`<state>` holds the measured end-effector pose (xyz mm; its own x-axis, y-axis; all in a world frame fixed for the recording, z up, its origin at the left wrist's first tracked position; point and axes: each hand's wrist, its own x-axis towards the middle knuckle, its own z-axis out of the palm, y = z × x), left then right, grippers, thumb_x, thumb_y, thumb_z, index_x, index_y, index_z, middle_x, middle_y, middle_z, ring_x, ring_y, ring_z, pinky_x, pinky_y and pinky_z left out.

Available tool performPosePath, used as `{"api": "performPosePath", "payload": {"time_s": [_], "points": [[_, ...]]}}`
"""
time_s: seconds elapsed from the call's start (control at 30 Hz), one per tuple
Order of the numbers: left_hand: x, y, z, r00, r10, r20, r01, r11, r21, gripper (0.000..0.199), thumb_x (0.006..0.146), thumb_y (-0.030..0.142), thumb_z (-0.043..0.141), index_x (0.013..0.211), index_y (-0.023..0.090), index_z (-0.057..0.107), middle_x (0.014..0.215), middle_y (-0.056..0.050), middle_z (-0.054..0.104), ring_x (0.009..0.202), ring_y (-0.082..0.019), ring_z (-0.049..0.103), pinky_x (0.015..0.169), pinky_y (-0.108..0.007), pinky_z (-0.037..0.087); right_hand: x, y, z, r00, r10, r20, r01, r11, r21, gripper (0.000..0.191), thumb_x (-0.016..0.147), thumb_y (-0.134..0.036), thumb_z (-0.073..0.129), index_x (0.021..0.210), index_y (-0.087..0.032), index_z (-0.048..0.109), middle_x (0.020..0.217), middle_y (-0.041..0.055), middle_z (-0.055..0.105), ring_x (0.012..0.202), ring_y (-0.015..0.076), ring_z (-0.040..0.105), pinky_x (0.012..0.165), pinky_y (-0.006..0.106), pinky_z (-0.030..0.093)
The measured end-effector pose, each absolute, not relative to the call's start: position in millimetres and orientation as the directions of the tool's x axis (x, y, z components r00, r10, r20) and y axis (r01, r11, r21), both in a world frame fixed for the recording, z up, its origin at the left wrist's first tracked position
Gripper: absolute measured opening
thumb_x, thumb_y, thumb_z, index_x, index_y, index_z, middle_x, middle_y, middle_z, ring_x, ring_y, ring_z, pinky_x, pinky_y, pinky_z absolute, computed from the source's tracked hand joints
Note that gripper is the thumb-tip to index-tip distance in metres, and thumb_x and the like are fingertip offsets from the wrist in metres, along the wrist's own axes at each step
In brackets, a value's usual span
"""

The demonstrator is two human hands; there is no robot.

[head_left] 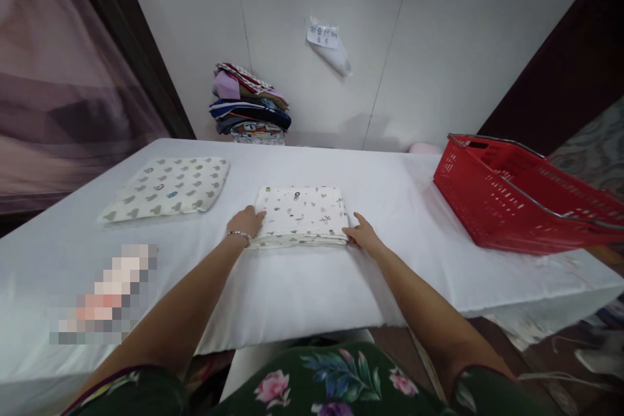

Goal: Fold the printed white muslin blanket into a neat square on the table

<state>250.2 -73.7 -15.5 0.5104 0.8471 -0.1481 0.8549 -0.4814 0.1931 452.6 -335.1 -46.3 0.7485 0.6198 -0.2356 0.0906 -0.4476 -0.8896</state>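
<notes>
A white cloth with small grey prints (303,213) lies folded in several layers on the white-covered table, in front of my body. My left hand (246,221), with a bracelet at the wrist, touches its left edge, thumb against the cloth. At the right edge my right hand (363,234) has its index finger stretched out and apart, while other fingers touch the cloth's lower right corner. Whether either hand pinches a layer is hard to tell.
Another patterned cloth (168,188) lies flat at the left. A pixelated object (110,292) is nearer on that side. The red basket (507,208) stands at the right. Folded fabrics (251,107) are stacked behind the white table (297,292), against the wall.
</notes>
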Motion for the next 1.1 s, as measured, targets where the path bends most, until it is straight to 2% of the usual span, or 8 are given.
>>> {"api": "performPosePath", "payload": {"time_s": [0.17, 0.3, 0.47, 0.6, 0.7, 0.83, 0.97, 1.1], "points": [[246.4, -71.9, -11.5, 0.483, 0.868, -0.116, 0.862, -0.447, 0.241, 0.054, 0.082, 0.054, 0.034, 0.119, 0.016, 0.046, 0.115, -0.016, 0.058, 0.102, -0.029, 0.056, 0.08, -0.039, 0.044, 455.0, -336.1, -49.3, 0.837, 0.547, -0.022, 0.273, -0.451, -0.85, 0.054, 0.069, -0.037, 0.059, 0.118, -0.015, 0.052, 0.067, -0.0019, 0.058, 0.06, 0.0121, 0.053, 0.059, 0.023, 0.041], [241.9, -80.3, -13.3, 0.584, 0.806, 0.095, 0.768, -0.587, 0.257, 0.051, 0.083, 0.048, 0.036, 0.122, 0.016, 0.045, 0.122, -0.013, 0.053, 0.111, -0.026, 0.049, 0.09, -0.035, 0.04, 456.6, -333.8, -45.9, 0.819, 0.554, 0.15, 0.422, -0.404, -0.812, 0.02, 0.073, -0.033, 0.051, 0.08, -0.018, 0.062, 0.067, -0.0017, 0.059, 0.066, 0.0132, 0.053, 0.063, 0.024, 0.04], [232.2, -95.5, -29.0, 0.68, 0.693, 0.238, 0.666, -0.72, 0.195, 0.04, 0.082, 0.04, 0.04, 0.11, 0.015, 0.056, 0.114, -0.011, 0.055, 0.106, -0.025, 0.048, 0.096, -0.032, 0.035, 450.0, -326.4, -36.7, 0.775, 0.628, 0.074, 0.469, -0.494, -0.732, 0.021, 0.076, -0.038, 0.05, 0.072, -0.02, 0.061, 0.069, -0.0009, 0.062, 0.067, 0.013, 0.054, 0.062, 0.023, 0.037], [228.1, -94.2, -38.9, 0.668, 0.699, 0.256, 0.637, -0.715, 0.289, 0.04, 0.081, 0.042, 0.04, 0.104, 0.016, 0.058, 0.111, -0.011, 0.057, 0.103, -0.026, 0.048, 0.094, -0.036, 0.037, 445.8, -320.7, -28.8, 0.789, 0.608, -0.088, 0.439, -0.657, -0.612, 0.029, 0.07, -0.048, 0.057, 0.076, -0.02, 0.06, 0.077, 0.0008, 0.065, 0.07, 0.0146, 0.055, 0.06, 0.023, 0.035], [228.3, -90.1, -40.3, 0.641, 0.71, 0.292, 0.611, -0.702, 0.365, 0.039, 0.079, 0.041, 0.042, 0.101, 0.015, 0.06, 0.107, -0.011, 0.058, 0.101, -0.026, 0.05, 0.093, -0.037, 0.039, 444.8, -317.0, -25.9, 0.805, 0.58, -0.125, 0.43, -0.716, -0.55, 0.024, 0.068, -0.043, 0.059, 0.076, -0.02, 0.06, 0.077, 0.0009, 0.064, 0.072, 0.0151, 0.055, 0.059, 0.023, 0.034], [228.5, -87.7, -41.6, 0.603, 0.735, 0.312, 0.601, -0.675, 0.429, 0.037, 0.076, 0.04, 0.045, 0.098, 0.014, 0.06, 0.106, -0.011, 0.058, 0.101, -0.025, 0.051, 0.094, -0.037, 0.039, 444.1, -314.7, -25.0, 0.796, 0.598, -0.089, 0.453, -0.687, -0.568, 0.012, 0.067, -0.031, 0.058, 0.07, -0.02, 0.06, 0.074, -0.0002, 0.064, 0.07, 0.0136, 0.054, 0.058, 0.022, 0.033], [226.8, -86.7, -46.3, 0.603, 0.739, 0.299, 0.587, -0.665, 0.462, 0.037, 0.075, 0.04, 0.046, 0.098, 0.015, 0.06, 0.106, -0.01, 0.058, 0.099, -0.024, 0.053, 0.093, -0.036, 0.039, 445.1, -318.6, -26.3, 0.82, 0.573, 0.014, 0.445, -0.622, -0.645, 0.015, 0.07, -0.033, 0.053, 0.07, -0.02, 0.059, 0.069, -0.0019, 0.062, 0.065, 0.0118, 0.052, 0.057, 0.021, 0.034], [226.5, -87.7, -46.6, 0.598, 0.753, 0.275, 0.584, -0.644, 0.493, 0.036, 0.076, 0.041, 0.045, 0.098, 0.016, 0.059, 0.108, -0.01, 0.058, 0.096, -0.023, 0.055, 0.095, -0.035, 0.039, 446.3, -323.4, -32.2, 0.832, 0.554, -0.036, 0.403, -0.647, -0.648, 0.017, 0.07, -0.033, 0.054, 0.064, -0.018, 0.059, 0.066, -0.0005, 0.061, 0.064, 0.0121, 0.052, 0.057, 0.021, 0.034]]}}
